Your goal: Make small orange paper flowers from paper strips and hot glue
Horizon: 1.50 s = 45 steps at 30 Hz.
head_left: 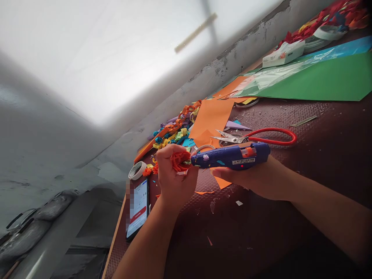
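My left hand point(174, 182) is closed around an orange paper flower point(180, 161), its ruffled petals turned toward the right. In my right hand point(255, 178) is a blue hot glue gun point(223, 157), lying nearly level, with a small red light on its side. The gun's nozzle end meets the flower; whether it touches the paper or only sits close, I cannot tell. Just beyond the gun lie red-handled scissors point(273, 133) with their blades slightly apart. Orange paper sheets point(213, 116) lie behind both hands.
A phone point(138, 209) and a tape roll point(137, 170) lie at the table's left edge. Coloured paper strips and flowers point(174, 131) are heaped by the wall. Green card point(325, 79), a white box point(283, 54) and red paper pieces point(322, 19) are at the far right.
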Each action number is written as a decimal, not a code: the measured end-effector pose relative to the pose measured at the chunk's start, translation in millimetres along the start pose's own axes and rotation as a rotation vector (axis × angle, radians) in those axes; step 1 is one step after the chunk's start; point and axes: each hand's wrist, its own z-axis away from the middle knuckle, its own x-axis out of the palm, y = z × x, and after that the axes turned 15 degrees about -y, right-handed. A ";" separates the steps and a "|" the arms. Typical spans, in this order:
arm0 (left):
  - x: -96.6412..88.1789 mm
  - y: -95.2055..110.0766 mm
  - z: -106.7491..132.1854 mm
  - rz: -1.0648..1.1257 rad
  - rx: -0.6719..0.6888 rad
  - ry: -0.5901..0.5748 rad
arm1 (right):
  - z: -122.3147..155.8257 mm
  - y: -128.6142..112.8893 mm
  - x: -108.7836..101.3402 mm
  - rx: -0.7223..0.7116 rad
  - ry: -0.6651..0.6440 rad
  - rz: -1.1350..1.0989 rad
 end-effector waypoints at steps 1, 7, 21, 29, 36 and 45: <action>-0.3 -0.2 -0.2 -0.002 0.001 0.000 | -0.2 0.8 0.2 -0.008 0.001 0.010; -2.3 -1.3 -0.6 -0.044 -0.006 -0.021 | 0.2 -3.7 0.7 -0.016 0.003 -0.004; -3.3 -1.8 0.3 -0.110 0.010 -0.037 | 2.6 -12.2 -0.8 0.012 0.060 -0.015; -2.9 -2.2 2.0 -0.084 -0.021 -0.070 | 0.8 -10.6 -0.1 -0.043 0.048 0.011; -2.5 -2.2 0.3 -0.034 -0.035 -0.055 | -0.2 -13.9 -1.3 -0.079 0.014 0.077; -3.1 -2.8 1.9 -0.035 -0.066 -0.053 | 0.9 -19.5 -1.2 -0.048 0.006 0.010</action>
